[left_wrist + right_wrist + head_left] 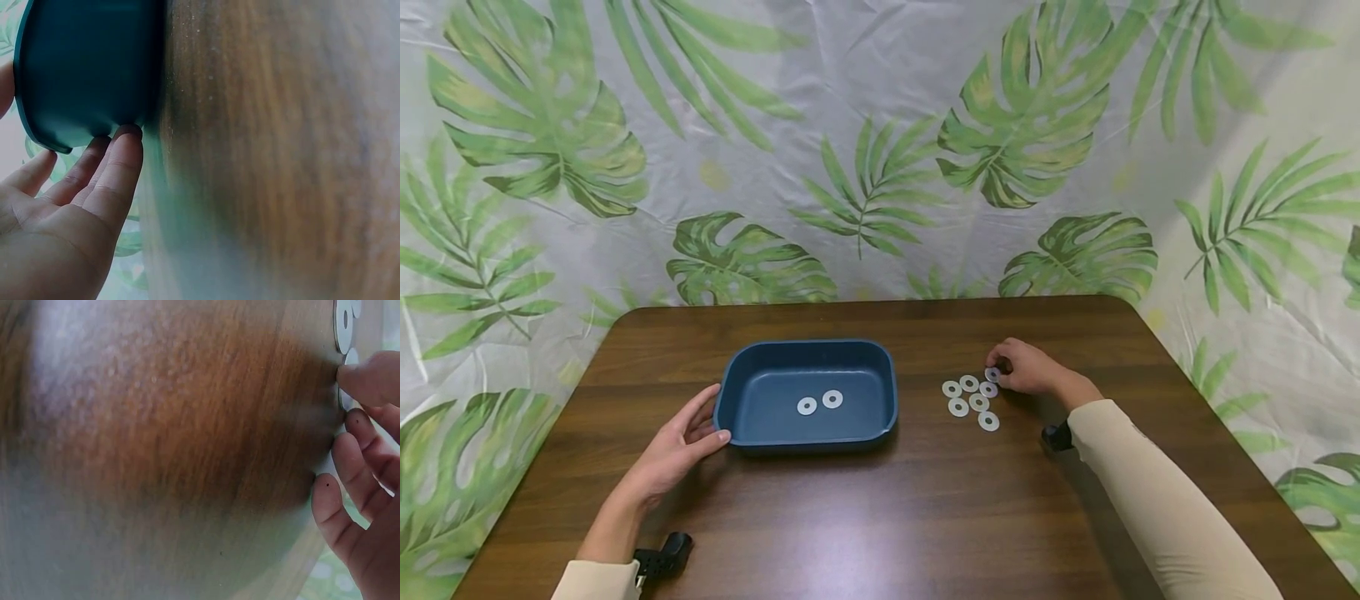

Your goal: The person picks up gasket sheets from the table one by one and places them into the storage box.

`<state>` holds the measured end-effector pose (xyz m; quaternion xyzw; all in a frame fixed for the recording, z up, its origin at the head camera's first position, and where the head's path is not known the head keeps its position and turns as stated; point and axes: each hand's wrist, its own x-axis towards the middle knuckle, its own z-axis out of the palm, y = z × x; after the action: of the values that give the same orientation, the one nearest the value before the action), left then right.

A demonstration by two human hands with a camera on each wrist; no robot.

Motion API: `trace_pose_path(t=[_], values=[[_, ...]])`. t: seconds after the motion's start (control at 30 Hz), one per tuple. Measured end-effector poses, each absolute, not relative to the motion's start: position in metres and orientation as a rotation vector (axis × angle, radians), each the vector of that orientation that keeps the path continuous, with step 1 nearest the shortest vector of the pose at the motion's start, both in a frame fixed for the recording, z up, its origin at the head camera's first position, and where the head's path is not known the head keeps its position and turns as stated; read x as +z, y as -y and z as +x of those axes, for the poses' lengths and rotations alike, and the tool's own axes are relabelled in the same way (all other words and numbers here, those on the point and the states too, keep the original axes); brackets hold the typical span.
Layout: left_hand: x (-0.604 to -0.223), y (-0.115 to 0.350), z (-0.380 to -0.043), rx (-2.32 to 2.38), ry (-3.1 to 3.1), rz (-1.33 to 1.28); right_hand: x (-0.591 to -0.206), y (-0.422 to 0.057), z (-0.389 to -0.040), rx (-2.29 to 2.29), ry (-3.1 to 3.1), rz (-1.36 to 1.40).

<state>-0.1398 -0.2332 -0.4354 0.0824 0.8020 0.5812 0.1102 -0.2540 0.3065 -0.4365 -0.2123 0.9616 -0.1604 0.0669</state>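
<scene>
Against the left end of a blue rectangular tray (805, 440) lies my left hand (672, 446), its thumb at the near corner and its fingers along the outer wall. In the left wrist view those fingers are fairly straight, with their tips touching the tray wall (87, 69). Two flat silver washers (832, 399) lie inside on the tray floor. Over to the right, my right hand (1028, 368) pinches a washer (992, 375) between thumb and forefinger, low at the tabletop. The right wrist view shows its other fingertips (326, 487) resting on the wood.
Several more washers (958, 407) lie in a loose group just left of my right hand. All this stands on a dark brown wooden table (850, 517) with rounded far corners. Behind it hangs a leaf-patterned cloth (880, 167).
</scene>
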Motion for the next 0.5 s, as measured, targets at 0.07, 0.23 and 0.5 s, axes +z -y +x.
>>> trace_pose_path(t=[0.07, 0.23, 0.5], values=[[-0.4358, 0.2331, -0.1397, 1.705, -2.355, 0.250, -0.4382, -0.3063, -0.2528, -0.506, -2.909, -0.623], [-0.4367, 0.2336, -0.1397, 1.702, -2.353, 0.263, -0.4433, -0.3083, -0.2514, -0.587, -2.928, -0.569], [-0.4351, 0.2342, -0.1402, 1.703, -2.349, 0.256, -0.4451, -0.3117, -0.2503, -0.618, -2.896, -0.557]])
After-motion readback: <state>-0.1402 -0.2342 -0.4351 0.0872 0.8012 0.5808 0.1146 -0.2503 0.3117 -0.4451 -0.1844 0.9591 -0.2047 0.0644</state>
